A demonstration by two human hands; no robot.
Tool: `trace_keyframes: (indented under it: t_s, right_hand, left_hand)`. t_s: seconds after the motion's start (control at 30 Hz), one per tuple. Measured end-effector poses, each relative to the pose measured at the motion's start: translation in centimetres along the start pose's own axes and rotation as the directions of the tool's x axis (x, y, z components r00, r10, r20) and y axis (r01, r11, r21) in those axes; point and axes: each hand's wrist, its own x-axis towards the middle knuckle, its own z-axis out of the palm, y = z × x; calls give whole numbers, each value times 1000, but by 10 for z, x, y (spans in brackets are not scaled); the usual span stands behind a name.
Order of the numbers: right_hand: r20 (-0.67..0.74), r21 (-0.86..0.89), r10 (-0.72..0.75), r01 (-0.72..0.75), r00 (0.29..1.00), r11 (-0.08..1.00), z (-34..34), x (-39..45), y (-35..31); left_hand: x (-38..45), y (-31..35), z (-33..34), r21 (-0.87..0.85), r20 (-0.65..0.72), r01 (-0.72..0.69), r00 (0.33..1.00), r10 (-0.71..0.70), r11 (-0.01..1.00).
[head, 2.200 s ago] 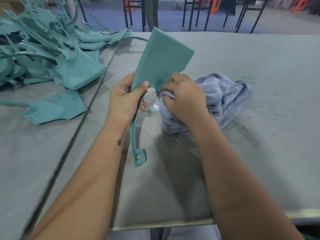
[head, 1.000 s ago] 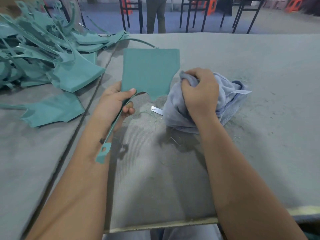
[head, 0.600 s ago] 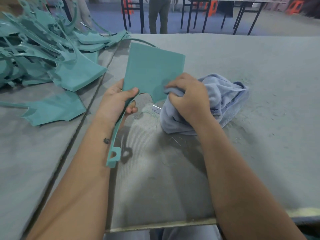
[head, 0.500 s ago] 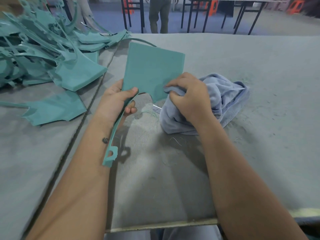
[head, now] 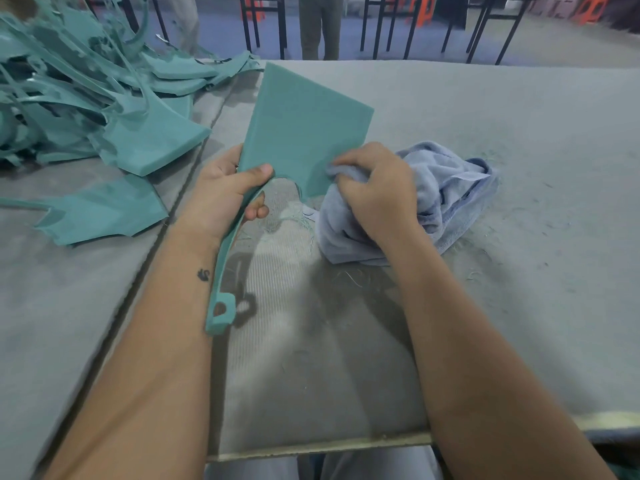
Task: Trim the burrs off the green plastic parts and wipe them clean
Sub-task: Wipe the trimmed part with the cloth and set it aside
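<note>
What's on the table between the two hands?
In the head view, thin green shavings lie on the grey table between the left hand and the right hand.

Green plastic part [head: 304, 133] held tilted above the desk [head: 519, 168]

Flat teal panel with a thin curved stem ending in an eyelet; pale blue cloth [head: 450, 188] bunched against its lower edge; more parts [head: 86, 109] heaped left.
</note>
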Motion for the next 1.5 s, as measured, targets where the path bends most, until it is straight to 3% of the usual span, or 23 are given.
trace_keyframes:
  t_s: [0.07,0.13,0.23,0.3,0.4,0.6,0.73,0.8,0.9,1.0,1.1,1.3,1.5]
  right_hand:
    - [175,-122,-12,34,985,992,4,1,-2]
    - [183,-161,13,17,983,987,4,3,-2]
    - [-44,-101,136,-140,990,985,-3,5,0]
    - [-197,-43,220,-233,955,972,-10,7,2]
    - [-267,-57,217,-240,939,969,-15,8,3]
    - [-240,-181,119,-164,964,970,-5,4,3]
    - [-144,-272,-161,118,976,955,6,-5,-7]
    - [-112,-274,-226,189,968,943,8,-6,-10]
    - [-214,-130,-25,-3,977,991,3,-2,-2]
    - [-346,6,223,-235,911,972,-7,6,8]
    - [-365,43,317,-325,875,945,-10,9,13]
    - [-369,55,342,-347,864,936,-15,12,16]
    - [-387,12,125,-131,914,991,-11,6,8]
  left_hand:
    - [2,-1,0,-12,-71,19,997,-20,1000]
    - [3,-2,-2,-39,-114,76,990,-80,996]
    - [2,-3,-7,-73,-87,169,981,-175,983]
    - [1,-2,-8,-8,-70,208,976,-208,978]
    - [0,-2,-5,125,-51,181,983,-176,976]
    - [-6,-1,7,144,146,69,985,-90,987]
    - [-4,-6,11,164,187,12,981,-43,986]
    - [-3,-8,11,163,209,-8,978,-27,987]
    - [-2,-10,10,134,233,-21,972,-11,991]
    - [-3,-10,10,129,240,-34,971,2,991]
    - [-5,-9,13,129,244,-42,970,9,991]
    - [-9,-3,14,134,180,-37,984,12,990]
    - [-13,-2,20,180,189,-72,981,38,981]
